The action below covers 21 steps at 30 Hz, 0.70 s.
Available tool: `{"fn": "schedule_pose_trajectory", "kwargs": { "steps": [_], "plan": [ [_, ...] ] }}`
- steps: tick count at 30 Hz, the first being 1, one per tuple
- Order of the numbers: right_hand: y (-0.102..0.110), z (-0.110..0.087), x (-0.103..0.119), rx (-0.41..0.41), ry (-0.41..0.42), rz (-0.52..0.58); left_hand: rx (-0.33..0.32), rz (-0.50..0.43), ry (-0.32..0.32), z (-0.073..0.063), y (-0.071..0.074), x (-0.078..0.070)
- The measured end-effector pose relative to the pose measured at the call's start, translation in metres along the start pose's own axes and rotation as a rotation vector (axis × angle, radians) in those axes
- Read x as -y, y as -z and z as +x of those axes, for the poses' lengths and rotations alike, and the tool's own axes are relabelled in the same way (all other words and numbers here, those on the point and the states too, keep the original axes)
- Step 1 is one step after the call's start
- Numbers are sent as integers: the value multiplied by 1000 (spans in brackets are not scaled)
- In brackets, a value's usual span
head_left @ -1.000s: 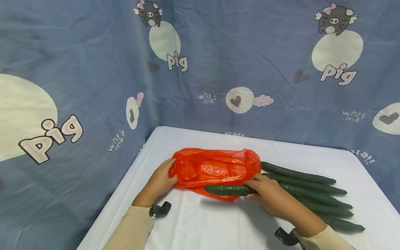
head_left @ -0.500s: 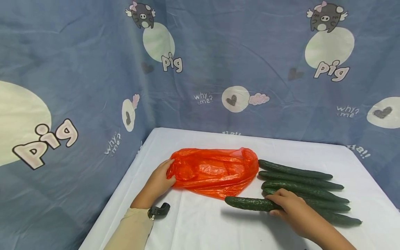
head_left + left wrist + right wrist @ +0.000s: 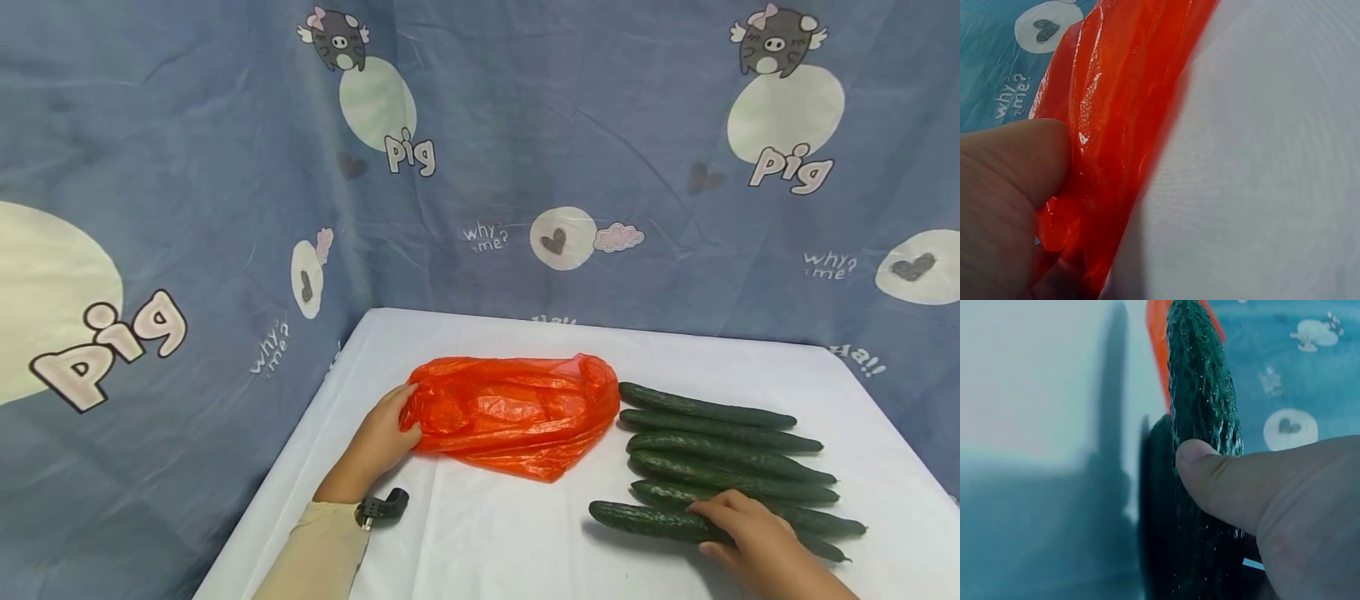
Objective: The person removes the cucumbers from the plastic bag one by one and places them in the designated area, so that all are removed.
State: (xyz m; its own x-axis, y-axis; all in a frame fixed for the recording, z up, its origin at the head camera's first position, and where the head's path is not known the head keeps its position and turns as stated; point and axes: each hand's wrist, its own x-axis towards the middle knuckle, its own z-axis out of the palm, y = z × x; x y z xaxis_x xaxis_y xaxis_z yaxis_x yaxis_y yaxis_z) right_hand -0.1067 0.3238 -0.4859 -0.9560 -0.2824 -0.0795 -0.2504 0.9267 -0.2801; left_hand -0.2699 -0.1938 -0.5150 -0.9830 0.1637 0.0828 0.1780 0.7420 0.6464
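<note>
My right hand [image 3: 757,537] grips a dark green cucumber [image 3: 648,521] around its middle, at the near side of a row of cucumbers. In the right wrist view the thumb [image 3: 1229,478] presses along the bumpy skin of the held cucumber [image 3: 1200,381]. My left hand [image 3: 378,433] holds the left end of a crumpled red plastic bag [image 3: 510,408] on the table. Close up in the left wrist view, the thumb [image 3: 1029,156] lies against the folded bag [image 3: 1116,112]; the other fingers are mostly hidden.
Several cucumbers [image 3: 720,446] lie side by side on the right of the white-covered table [image 3: 480,533], just right of the bag. A blue printed cloth [image 3: 480,167] hangs behind and to the left. A dark band with a black clip [image 3: 384,507] sits on the left wrist.
My right hand has carried the cucumber from in front of the bag rightward and nearer, to the front of the row. The left hand keeps its place on the bag.
</note>
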Motion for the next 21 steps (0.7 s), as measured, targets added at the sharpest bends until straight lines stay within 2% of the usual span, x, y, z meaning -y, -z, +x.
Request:
{"fn": "schedule_pose_trajectory", "kwargs": {
  "steps": [2,6,11,16,21],
  "plan": [
    [-2,-3,-4,23,-55,6,0,-3,6,1,-1,0],
    [-9,-10,-12,46,-109,-25,1,-5,16,1,-4,2],
    [-19,-18,-19,42,-116,-78,15,11,6,1,-2,4],
    [-21,-22,-26,23,-130,-77,-10,25,-26,3,0,4],
    [-21,-26,-32,-44,-121,-104,-7,22,-26,4,0,3]
  ]
}}
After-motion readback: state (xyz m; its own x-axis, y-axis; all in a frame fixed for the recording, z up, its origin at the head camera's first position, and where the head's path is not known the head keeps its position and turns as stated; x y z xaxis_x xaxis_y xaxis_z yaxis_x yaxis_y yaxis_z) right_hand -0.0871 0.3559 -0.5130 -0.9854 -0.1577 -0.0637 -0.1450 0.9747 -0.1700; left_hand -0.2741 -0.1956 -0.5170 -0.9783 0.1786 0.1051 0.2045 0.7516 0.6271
